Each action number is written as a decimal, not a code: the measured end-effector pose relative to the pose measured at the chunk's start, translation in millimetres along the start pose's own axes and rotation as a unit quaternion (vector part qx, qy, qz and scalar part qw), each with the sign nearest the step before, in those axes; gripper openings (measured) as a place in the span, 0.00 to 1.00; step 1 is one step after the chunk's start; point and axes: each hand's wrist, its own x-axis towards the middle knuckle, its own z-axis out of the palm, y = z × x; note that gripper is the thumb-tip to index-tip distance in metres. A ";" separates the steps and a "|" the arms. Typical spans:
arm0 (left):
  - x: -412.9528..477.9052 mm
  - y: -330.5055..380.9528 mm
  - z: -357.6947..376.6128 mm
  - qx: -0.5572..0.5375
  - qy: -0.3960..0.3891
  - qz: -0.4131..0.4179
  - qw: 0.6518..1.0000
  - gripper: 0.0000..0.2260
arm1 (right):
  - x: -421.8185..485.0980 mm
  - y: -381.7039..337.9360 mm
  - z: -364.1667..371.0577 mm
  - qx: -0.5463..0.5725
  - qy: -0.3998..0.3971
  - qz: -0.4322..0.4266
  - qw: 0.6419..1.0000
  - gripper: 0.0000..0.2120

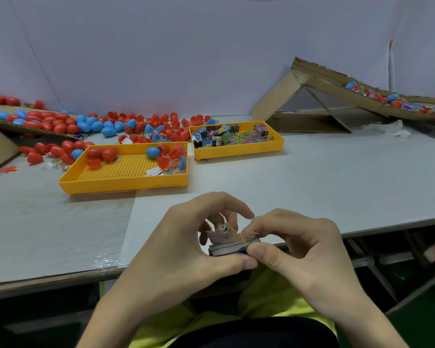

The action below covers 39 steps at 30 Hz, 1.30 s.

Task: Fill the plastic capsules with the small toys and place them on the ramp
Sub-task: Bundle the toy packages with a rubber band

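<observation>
Left hand [186,244] and right hand [299,244] meet, both pinching a thick little card stack [226,243] bound by a thin yellow rubber band [242,238], with the left fingers arched over it. Ahead sits a yellow plastic tray [239,150] of small boxed toys [226,136]. Glossy egg-shaped capsules [60,124] lie ahead-left, and the corrugated cardboard ramp [337,90] ahead-right.

I see the left hand [186,249] and right hand [301,247] pinching a banded card bundle [229,244] at six o'clock. Capsule tray [123,181] at nine, toy tray [239,149] at twelve, cardboard ramp [334,87] holding capsules [392,97] at two.
</observation>
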 end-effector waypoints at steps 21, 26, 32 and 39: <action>-5.6 -8.1 7.6 -0.226 0.102 0.041 0.968 0.14 | -2.0 -2.0 0.7 0.064 0.041 -0.064 0.995 0.10; -6.4 -6.9 9.6 -0.213 0.121 0.071 0.967 0.14 | -1.2 -8.8 2.0 0.051 0.071 -0.086 0.992 0.09; -5.4 -7.0 11.1 -0.206 0.143 0.069 0.966 0.16 | -5.3 -14.3 2.3 -0.006 0.104 -0.146 0.984 0.05; -6.0 -8.9 10.8 -0.208 0.163 0.071 0.962 0.12 | -5.8 -18.1 -3.6 -0.010 0.101 -0.162 0.982 0.04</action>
